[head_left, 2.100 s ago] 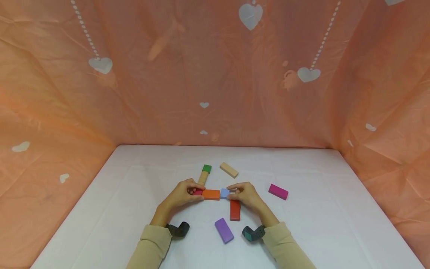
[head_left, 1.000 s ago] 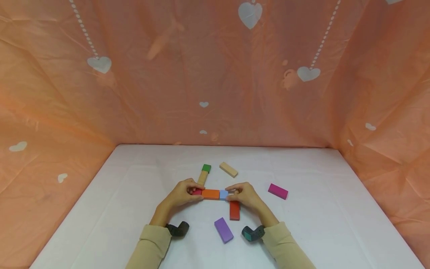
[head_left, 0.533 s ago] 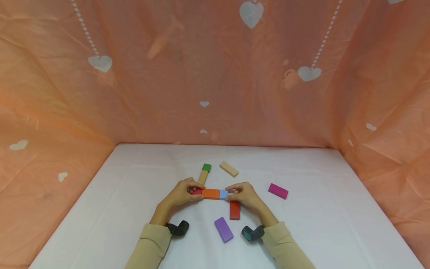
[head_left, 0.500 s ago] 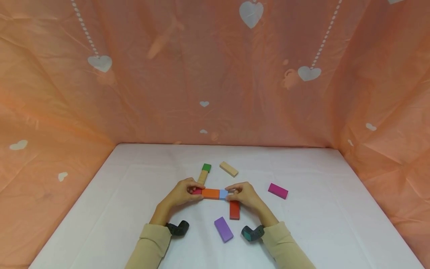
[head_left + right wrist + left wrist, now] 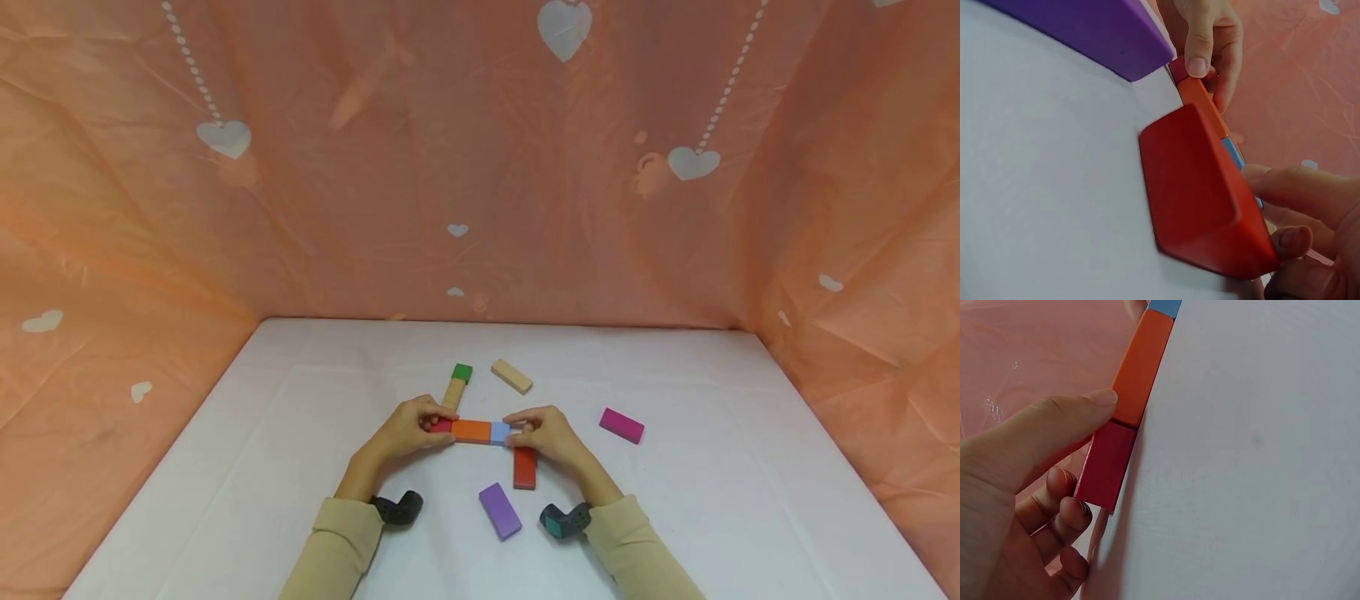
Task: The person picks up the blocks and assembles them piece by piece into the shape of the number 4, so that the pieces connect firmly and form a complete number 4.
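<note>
A crimson block (image 5: 441,426), an orange block (image 5: 471,431) and a light blue block (image 5: 499,432) lie end to end in a row. My left hand (image 5: 408,429) pinches the orange block near its joint with the crimson one, thumb on the near side, as the left wrist view shows at the orange block (image 5: 1143,369). At the other end, my right hand (image 5: 551,435) pinches the light blue block between thumb and index finger. Its other fingers are near the red block (image 5: 524,469), which lies lengthwise toward me. Part of the blue block is hidden by fingers.
Behind the left hand, a plain wooden block (image 5: 453,393) meets a green block (image 5: 462,373). Another wooden block (image 5: 512,377) lies farther back. A purple block (image 5: 499,511) lies between the forearms, a magenta block (image 5: 621,425) to the right. Orange sheeting (image 5: 480,167) surrounds the white table (image 5: 712,500).
The light blue block has slid slightly left with my right hand, closing a thin gap to the orange block. Over the last half second both hands have stayed in place.
</note>
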`<state>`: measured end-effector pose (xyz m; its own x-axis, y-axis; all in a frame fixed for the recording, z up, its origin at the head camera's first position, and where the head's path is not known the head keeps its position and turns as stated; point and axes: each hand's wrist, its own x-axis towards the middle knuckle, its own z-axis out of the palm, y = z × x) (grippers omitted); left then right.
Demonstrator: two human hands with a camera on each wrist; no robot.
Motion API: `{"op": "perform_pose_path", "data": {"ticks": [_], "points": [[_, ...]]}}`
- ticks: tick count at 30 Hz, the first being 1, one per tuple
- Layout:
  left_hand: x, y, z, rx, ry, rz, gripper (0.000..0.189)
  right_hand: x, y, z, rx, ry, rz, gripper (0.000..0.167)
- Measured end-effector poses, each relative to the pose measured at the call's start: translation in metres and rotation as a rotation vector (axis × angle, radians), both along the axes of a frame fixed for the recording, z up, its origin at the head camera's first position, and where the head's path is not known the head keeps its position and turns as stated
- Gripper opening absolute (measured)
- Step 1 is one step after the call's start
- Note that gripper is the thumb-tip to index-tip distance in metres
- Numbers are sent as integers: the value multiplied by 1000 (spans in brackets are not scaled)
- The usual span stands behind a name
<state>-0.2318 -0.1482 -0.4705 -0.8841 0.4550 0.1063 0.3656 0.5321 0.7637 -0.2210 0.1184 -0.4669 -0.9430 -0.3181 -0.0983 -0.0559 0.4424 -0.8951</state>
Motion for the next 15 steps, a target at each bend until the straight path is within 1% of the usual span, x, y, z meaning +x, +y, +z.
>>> {"op": "perform_pose_path", "data": {"ticks": [6,9,15], "points": [[0,-1,1,-14,-7,2,29,0,0,0,-23,2,11,37],[0,-1,1,-17,3,5,29,0,1,1,-41,-4,11,39],[0,-1,0,-4,15,-1,28,3,8,5,-53,-23,-33,40]]}}
